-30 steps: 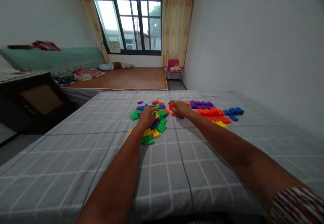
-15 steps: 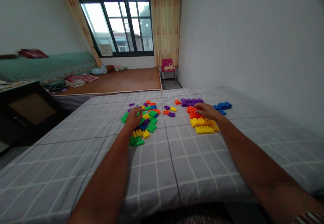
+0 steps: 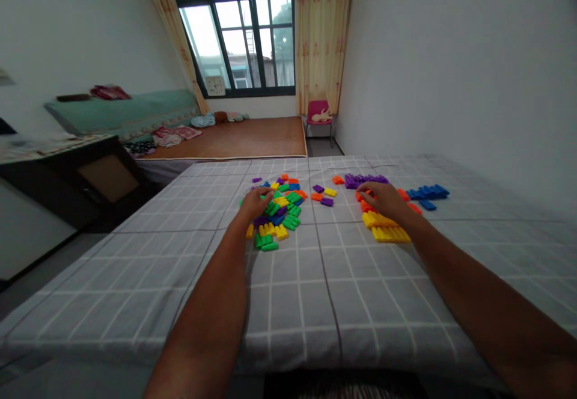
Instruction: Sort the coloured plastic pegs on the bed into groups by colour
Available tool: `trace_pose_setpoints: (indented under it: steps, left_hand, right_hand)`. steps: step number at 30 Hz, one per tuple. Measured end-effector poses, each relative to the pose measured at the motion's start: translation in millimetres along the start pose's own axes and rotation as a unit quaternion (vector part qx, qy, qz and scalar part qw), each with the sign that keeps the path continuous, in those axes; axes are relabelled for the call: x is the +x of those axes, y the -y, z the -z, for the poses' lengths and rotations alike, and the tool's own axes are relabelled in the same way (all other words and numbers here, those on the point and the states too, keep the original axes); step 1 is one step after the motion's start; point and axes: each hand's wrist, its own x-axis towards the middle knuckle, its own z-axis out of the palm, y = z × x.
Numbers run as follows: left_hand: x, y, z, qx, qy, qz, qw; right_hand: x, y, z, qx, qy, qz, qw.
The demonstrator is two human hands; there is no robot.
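Observation:
My left hand [image 3: 256,203] rests over the left side of a mixed pile of plastic building blocks, its fingers loosely bent and apart. Green blocks [image 3: 292,219] and yellow blocks [image 3: 282,232] lie about it, with blue, purple and orange ones mixed in. On the right, my right hand [image 3: 383,201] has its fingertips and thumb closed on an orange block [image 3: 362,196] at the orange group. The palm hides part of that group. Rows of yellow blocks [image 3: 390,234] lie just nearer to me.
A row of purple blocks [image 3: 365,180] lies beyond my right hand, with blue blocks [image 3: 428,191] to its right. Between the hands are a few loose blocks [image 3: 330,192]. A grey checked cloth [image 3: 306,291] covers the surface; a wall [image 3: 473,74] stands at right.
The camera view has turned left, so the scene sits further right. My left hand stays over the pile and my right hand stays at the orange blocks.

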Motion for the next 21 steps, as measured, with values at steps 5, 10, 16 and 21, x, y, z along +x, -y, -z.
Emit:
trace_pose_setpoints:
  steps: [5,10,16,21]
  left_hand:
    - [-4.7,-9.9,-18.9,0.031,0.082,-0.102,0.991]
    - [-4.3,-5.5,-24.6,0.037,0.079,-0.114,0.990]
    - [-3.7,-2.8,-21.9,0.023,0.079,-0.102,0.991]
    - [-1.7,3.5,-26.2,0.001,0.073,-0.104,0.992]
  right_hand:
    - [28.4,75.0,-35.6,-0.008,0.117,0.165,0.979]
    - [73.7,129.7,-77.4,-0.067,0.144,0.208,0.965]
    - [94.1,144.2,-95.9,-0.110,0.168,0.204,0.958]
    - [77.6,129.5,-83.0,-0.128,0.158,0.175,0.963]
